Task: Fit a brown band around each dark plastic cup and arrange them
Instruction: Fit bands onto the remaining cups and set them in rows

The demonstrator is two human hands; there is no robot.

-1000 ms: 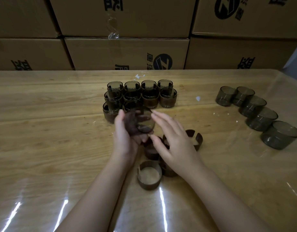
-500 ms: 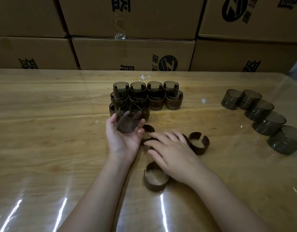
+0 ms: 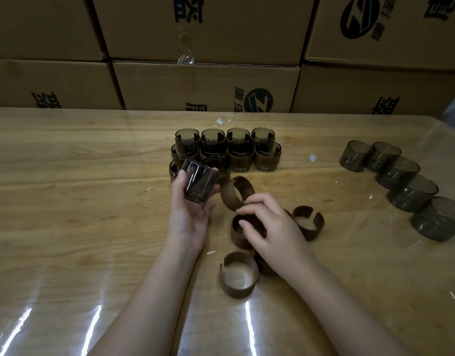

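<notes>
My left hand (image 3: 189,214) grips a dark see-through plastic cup (image 3: 198,182), tilted, just above the table. Right of it, my right hand (image 3: 271,227) pinches a brown open band (image 3: 235,192) and holds it raised on edge. Several more brown bands lie under and around that hand: one (image 3: 238,274) near me, one (image 3: 309,222) to the right, one (image 3: 240,233) partly under my fingers. Behind the hands stands a block of banded cups (image 3: 240,150) in rows. A curved line of several bare dark cups (image 3: 398,173) sits at the right.
The wooden table (image 3: 80,201) has a glossy clear cover. Stacked cardboard boxes (image 3: 205,86) form a wall along its far edge. Small white scraps (image 3: 223,121) lie near the far edge behind the cups.
My left hand has turned the cup and lifted it a little. My right hand has picked a band up off the table and now holds it raised beside the cup.
</notes>
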